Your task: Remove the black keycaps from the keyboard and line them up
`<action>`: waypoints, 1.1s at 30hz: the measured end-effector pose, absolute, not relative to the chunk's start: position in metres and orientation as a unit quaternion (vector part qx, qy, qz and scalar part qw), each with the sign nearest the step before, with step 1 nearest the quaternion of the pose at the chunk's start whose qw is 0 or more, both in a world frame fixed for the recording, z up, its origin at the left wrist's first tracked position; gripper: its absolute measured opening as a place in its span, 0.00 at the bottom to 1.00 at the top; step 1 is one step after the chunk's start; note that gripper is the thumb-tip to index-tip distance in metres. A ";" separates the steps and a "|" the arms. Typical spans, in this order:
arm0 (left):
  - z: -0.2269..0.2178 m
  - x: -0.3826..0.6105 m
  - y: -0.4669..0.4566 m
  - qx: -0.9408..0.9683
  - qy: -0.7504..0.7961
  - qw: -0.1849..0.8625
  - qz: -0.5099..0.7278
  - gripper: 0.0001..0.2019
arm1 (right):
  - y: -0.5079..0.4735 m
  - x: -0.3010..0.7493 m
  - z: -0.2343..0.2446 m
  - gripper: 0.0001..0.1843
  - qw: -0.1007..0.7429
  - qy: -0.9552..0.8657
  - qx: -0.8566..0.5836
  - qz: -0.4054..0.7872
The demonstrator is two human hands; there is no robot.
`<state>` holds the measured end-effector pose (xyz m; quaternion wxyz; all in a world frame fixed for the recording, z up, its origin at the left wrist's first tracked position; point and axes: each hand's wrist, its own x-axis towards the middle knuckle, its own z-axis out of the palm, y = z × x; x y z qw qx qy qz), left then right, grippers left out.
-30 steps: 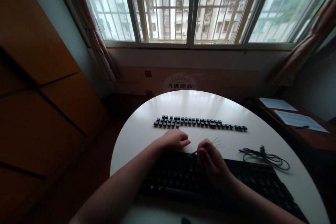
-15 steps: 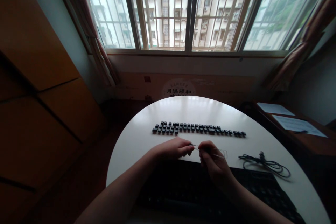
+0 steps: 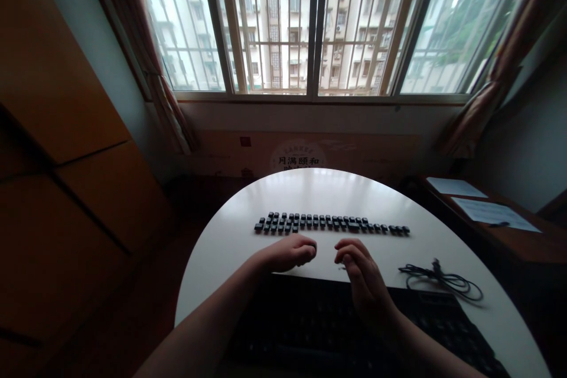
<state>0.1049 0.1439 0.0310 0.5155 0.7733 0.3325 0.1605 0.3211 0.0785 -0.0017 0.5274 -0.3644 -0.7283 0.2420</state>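
My left hand (image 3: 287, 255) rests on the white round table (image 3: 319, 189), fingers curled shut round a small dark keycap at their tips. A hand's width to the right, my right hand (image 3: 359, 274) is also curled shut, and only a thin bit of a wire keycap puller shows under its fingers. Both hands hover over the far edge of a black keyboard (image 3: 310, 322). Just beyond them several loose black keycaps (image 3: 330, 223) lie in neat rows across the table.
A coiled black cable (image 3: 443, 279) lies on the table at the right. Papers (image 3: 487, 212) sit on a dark side desk further right. A wooden cabinet (image 3: 66, 159) fills the left. Behind the table is a barred window.
The hands met at the puller's wire tip half a second ago and have drawn apart. The left hand came away closed on a keycap. The camera tilted up a little.
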 end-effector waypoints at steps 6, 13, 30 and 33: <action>0.038 0.099 0.143 0.769 0.333 0.518 0.171 0.12 | 0.080 0.320 -0.008 0.11 0.524 -0.753 -0.329 0.227; 0.053 0.106 0.127 0.796 0.297 0.521 0.079 0.20 | 0.074 0.315 -0.002 0.16 0.475 -0.802 -0.294 0.212; 0.057 0.107 0.125 0.842 0.310 0.439 0.039 0.23 | 0.079 0.315 -0.007 0.07 0.434 -0.794 -0.387 0.179; 0.063 0.103 0.124 0.852 0.345 0.394 0.010 0.24 | 0.079 0.314 -0.005 0.07 0.400 -0.799 -0.407 0.188</action>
